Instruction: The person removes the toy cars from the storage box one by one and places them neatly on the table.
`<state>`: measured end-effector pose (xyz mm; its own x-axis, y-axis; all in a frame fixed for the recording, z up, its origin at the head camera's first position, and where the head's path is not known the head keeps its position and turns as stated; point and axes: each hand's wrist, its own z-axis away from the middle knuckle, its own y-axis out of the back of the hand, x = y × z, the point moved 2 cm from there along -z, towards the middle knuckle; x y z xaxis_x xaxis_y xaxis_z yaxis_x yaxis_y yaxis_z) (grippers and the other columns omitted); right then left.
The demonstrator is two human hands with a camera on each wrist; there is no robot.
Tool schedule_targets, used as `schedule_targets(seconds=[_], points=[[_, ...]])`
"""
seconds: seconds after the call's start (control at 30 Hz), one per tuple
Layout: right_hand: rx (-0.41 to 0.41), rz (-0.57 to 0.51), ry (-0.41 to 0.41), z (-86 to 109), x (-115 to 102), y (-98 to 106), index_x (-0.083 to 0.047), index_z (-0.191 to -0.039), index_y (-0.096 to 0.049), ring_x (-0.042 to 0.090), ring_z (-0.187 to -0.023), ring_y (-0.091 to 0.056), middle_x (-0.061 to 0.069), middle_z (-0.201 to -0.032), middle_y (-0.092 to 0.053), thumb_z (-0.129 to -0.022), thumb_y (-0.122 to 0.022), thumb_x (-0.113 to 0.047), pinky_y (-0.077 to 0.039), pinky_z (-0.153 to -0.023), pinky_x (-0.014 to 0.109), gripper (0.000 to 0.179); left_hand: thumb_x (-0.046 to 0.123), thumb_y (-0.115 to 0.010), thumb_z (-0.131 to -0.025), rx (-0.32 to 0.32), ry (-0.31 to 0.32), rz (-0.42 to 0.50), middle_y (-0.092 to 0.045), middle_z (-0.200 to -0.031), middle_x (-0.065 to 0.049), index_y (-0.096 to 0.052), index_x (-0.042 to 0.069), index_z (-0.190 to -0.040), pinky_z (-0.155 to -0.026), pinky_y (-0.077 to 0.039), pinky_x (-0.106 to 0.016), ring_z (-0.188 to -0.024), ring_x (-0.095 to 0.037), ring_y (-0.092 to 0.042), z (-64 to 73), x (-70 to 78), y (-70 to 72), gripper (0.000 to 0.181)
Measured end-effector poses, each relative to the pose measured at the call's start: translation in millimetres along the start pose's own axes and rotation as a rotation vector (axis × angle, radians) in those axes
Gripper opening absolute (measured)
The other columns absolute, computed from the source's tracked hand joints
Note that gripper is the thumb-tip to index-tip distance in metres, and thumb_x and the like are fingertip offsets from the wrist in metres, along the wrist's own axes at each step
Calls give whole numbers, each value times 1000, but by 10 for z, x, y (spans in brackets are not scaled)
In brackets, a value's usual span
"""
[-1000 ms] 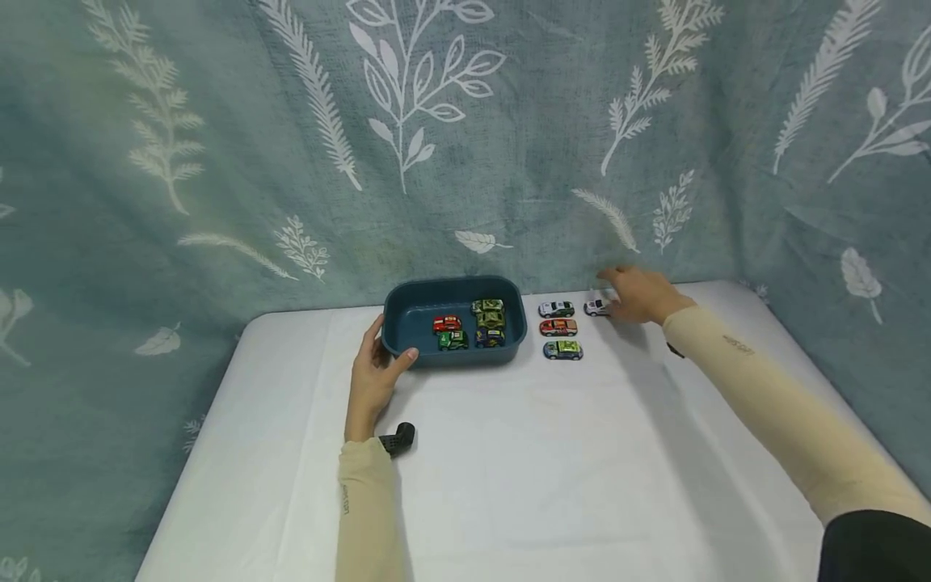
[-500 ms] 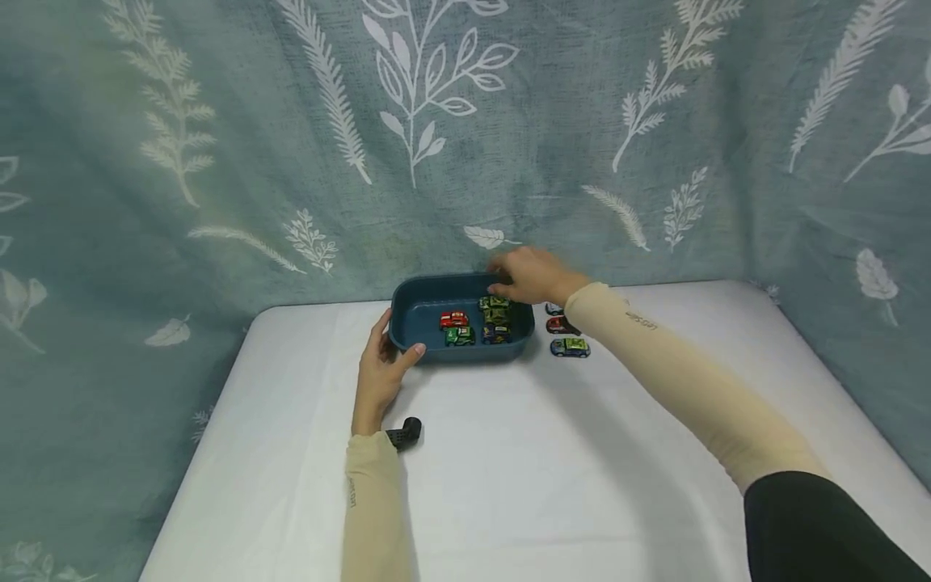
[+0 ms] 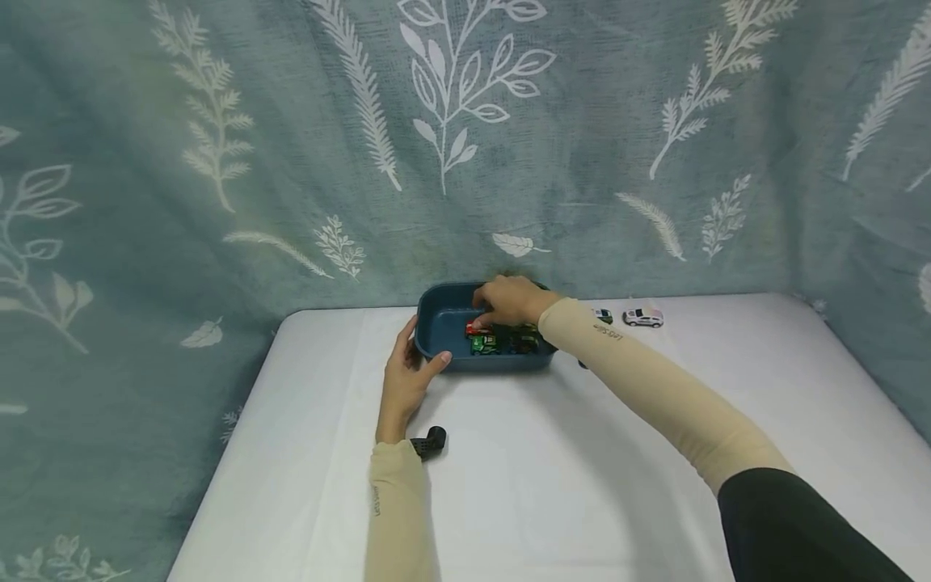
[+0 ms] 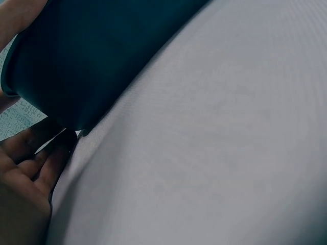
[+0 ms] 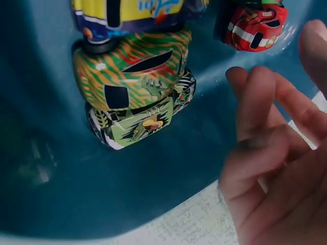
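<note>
A: What fills the view?
B: A leafy blue-green curtain (image 3: 284, 153) hangs behind a white table (image 3: 538, 485). At the table's back edge sits a dark blue tray (image 3: 498, 365).

A: And the hands?
B: The left hand (image 3: 406, 384) grips the tray's left end, thumb at the front corner, fingers curled round the end, just as a second ago. The right hand (image 3: 512, 299) has moved: then it was at the white car (image 3: 643, 318) on the table; now it is inside the tray. Its thumb and bent fingers are apart, with nothing visible between them.

A: What does that mean for the work?
B: The white car lies let go, right of the tray, so that placement seems finished. Attention seems back on the tray, where the red car (image 5: 258, 28) sits just beyond the fingertips, not held. The green car (image 3: 485, 346) is close by.
</note>
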<state>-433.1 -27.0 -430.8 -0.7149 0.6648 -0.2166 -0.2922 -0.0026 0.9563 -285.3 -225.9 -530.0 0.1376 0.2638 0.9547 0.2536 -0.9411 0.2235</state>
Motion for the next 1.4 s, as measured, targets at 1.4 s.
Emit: schedule_targets(seconds=[1.4], points=[[-23, 90, 76, 85, -18, 15, -9, -134, -72, 22, -99, -75, 7, -115, -78, -107, -67, -27, -62, -89, 44, 33, 33, -88, -89, 19, 23, 0, -55, -156, -20, -41, 30, -164, -122, -40, -56, -145, -35, -54, 14, 36, 1, 88]])
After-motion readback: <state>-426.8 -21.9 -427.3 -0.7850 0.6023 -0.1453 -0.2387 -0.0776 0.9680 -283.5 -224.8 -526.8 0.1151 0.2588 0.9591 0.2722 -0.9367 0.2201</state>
